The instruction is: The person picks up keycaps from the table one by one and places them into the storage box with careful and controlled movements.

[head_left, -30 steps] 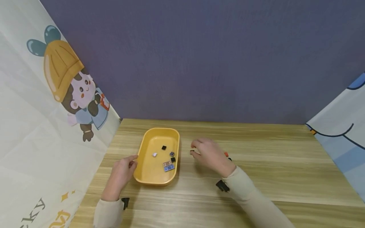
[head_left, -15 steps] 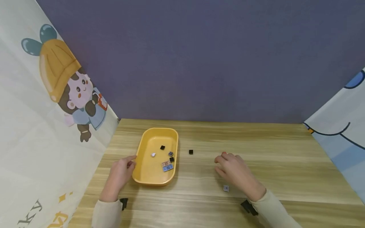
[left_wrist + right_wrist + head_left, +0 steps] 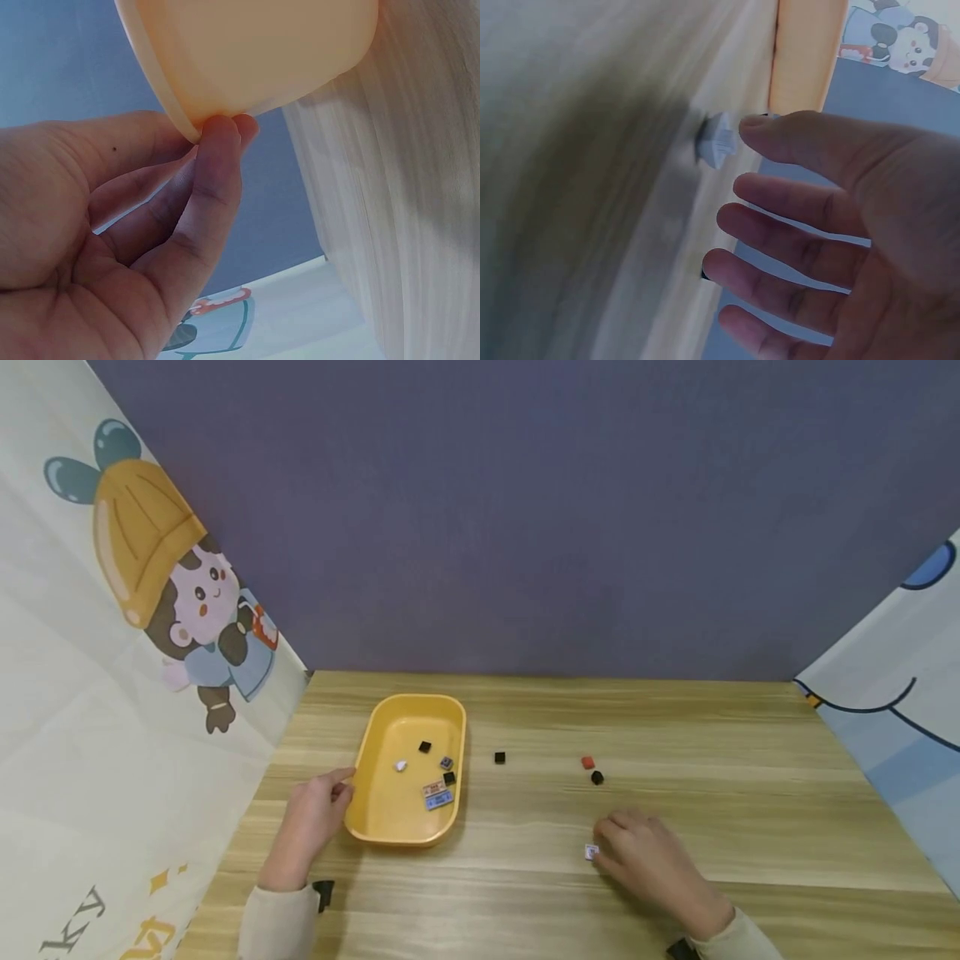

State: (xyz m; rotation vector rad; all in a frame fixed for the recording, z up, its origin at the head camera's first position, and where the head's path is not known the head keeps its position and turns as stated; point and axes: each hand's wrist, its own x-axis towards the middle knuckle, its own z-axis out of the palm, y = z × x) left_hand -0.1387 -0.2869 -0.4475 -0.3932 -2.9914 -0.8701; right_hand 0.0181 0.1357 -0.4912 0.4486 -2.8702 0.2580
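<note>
My left hand (image 3: 315, 814) pinches the left rim of a yellow plastic tray (image 3: 352, 837); in the left wrist view, the fingertips meet at the edge of the tray (image 3: 262, 52). Reaching low over the table, my right hand (image 3: 648, 864) has its thumb and fingers spread around a small white keycap-like piece (image 3: 591, 852). The right wrist view shows this white piece (image 3: 717, 140) on the wood, just beyond the thumb tip of the right hand (image 3: 802, 210), with nothing in the grasp.
A red piece (image 3: 588, 762) and a black piece (image 3: 597, 777) lie behind the right hand. Another black piece (image 3: 500, 758) sits right of the tray. Inside the tray are a white piece (image 3: 401, 766), a blue bar (image 3: 439, 801), a pink bar (image 3: 434, 788) and several dark pieces.
My right hand has left the black piece beside the tray and moved right, then toward the front, to the white piece. The left hand stays at the tray rim.
</note>
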